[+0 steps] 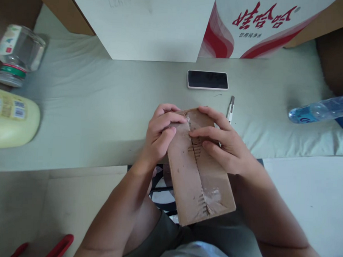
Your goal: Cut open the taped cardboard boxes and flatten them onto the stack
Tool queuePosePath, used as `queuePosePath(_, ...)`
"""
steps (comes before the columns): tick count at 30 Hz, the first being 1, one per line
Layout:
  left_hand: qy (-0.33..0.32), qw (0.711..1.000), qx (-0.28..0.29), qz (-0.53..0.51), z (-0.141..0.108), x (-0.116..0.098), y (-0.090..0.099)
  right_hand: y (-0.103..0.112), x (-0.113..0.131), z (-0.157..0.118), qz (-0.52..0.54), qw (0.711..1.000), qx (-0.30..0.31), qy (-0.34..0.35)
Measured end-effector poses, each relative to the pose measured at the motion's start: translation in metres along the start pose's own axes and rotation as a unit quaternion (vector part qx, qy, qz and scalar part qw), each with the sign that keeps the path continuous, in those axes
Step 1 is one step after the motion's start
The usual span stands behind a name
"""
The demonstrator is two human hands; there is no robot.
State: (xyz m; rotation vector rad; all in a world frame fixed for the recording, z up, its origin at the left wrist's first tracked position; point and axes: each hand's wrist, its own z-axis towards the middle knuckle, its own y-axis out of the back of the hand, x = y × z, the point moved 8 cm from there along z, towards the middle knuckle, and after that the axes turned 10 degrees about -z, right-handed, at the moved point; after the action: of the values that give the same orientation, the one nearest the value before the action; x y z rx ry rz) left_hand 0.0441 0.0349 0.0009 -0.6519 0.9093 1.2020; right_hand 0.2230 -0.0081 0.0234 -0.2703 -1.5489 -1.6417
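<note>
A worn brown cardboard box [186,174] is tilted over my lap, its far end by the cloth-covered surface. A seam runs along its top face, with torn cardboard and bits of clear tape along it. My left hand [162,132] grips the far left side, fingers on top close to the seam. Across from it, my right hand [223,140] holds the right side, one fingertip pressing at the seam. A box cutter [230,109] lies just beyond my right hand. Farther back lies a phone [207,80], its screen dark.
A white board or carton [159,25] and a red-and-white printed carton [249,37] stand at the back. At left are a clear jar [21,53] and a pale yellow bottle [12,125]. A plastic water bottle [320,110] lies at right. Red objects [58,246] show on the floor.
</note>
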Motion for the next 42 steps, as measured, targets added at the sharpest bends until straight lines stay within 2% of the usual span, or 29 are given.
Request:
queuePosePath(4, 0.012, 1.000, 0.000, 0.002, 0.001, 0.001, -0.001, -0.001, -0.002, -0.002, 0.034, 0.999, -0.017, 0.009)
queuePosePath(6, 0.010, 1.000, -0.001, -0.005, 0.001, 0.001, -0.001, 0.005, -0.013, -0.006, 0.065, 0.996, -0.062, -0.011)
queuePosePath(8, 0.003, 1.000, -0.001, -0.010, 0.002, 0.001, -0.001, 0.018, -0.040, -0.014, 0.072, 0.983, -0.151, -0.078)
queuePosePath(10, 0.000, 1.000, 0.002, -0.008, 0.002, 0.002, -0.001, 0.032, -0.075, -0.030, 0.026, 0.952, -0.244, -0.182)
queuePosePath(11, 0.002, 1.000, 0.004, -0.006, 0.002, 0.003, -0.001, 0.036, -0.091, -0.038, -0.016, 0.934, -0.268, -0.233)
queuePosePath(13, 0.003, 1.000, 0.004, -0.004, 0.003, 0.005, -0.001, 0.036, -0.118, -0.047, -0.110, 0.911, -0.244, -0.313)
queuePosePath(16, -0.001, 1.000, 0.004, -0.001, 0.004, 0.007, 0.000, 0.023, -0.141, -0.047, -0.208, 0.903, -0.130, -0.353)
queuePosePath(22, -0.016, 1.000, 0.001, 0.018, 0.005, 0.011, 0.004, 0.015, -0.147, -0.033, -0.272, 0.892, -0.025, -0.361)
queuePosePath(26, 0.000, 0.999, 0.014, 0.036, 0.005, 0.014, 0.004, 0.016, -0.150, -0.032, -0.233, 0.890, -0.018, -0.391)
queuePosePath(28, 0.002, 0.999, 0.019, 0.035, 0.005, 0.013, 0.003, 0.016, -0.150, -0.032, -0.157, 0.903, -0.039, -0.399)
queuePosePath(30, -0.005, 0.999, 0.020, 0.028, 0.005, 0.012, 0.002, 0.014, -0.143, -0.028, -0.022, 0.921, -0.071, -0.383)
queuePosePath(33, -0.020, 1.000, 0.020, 0.012, 0.004, 0.009, 0.000, 0.024, -0.110, -0.017, 0.211, 0.927, -0.134, -0.279)
queuePosePath(35, -0.024, 1.000, 0.018, 0.006, 0.003, 0.008, 0.000, 0.039, -0.078, -0.013, 0.295, 0.923, -0.170, -0.182)
queuePosePath(37, -0.024, 1.000, 0.016, 0.005, 0.003, 0.008, -0.001, 0.055, -0.050, -0.016, 0.301, 0.921, -0.215, -0.123)
queuePosePath(38, -0.025, 1.000, 0.016, 0.005, 0.002, 0.008, 0.000, 0.060, -0.040, -0.020, 0.284, 0.922, -0.237, -0.117)
queuePosePath(42, -0.012, 1.000, 0.022, 0.010, 0.001, 0.009, -0.001, 0.065, -0.015, -0.036, 0.202, 0.923, -0.292, -0.151)
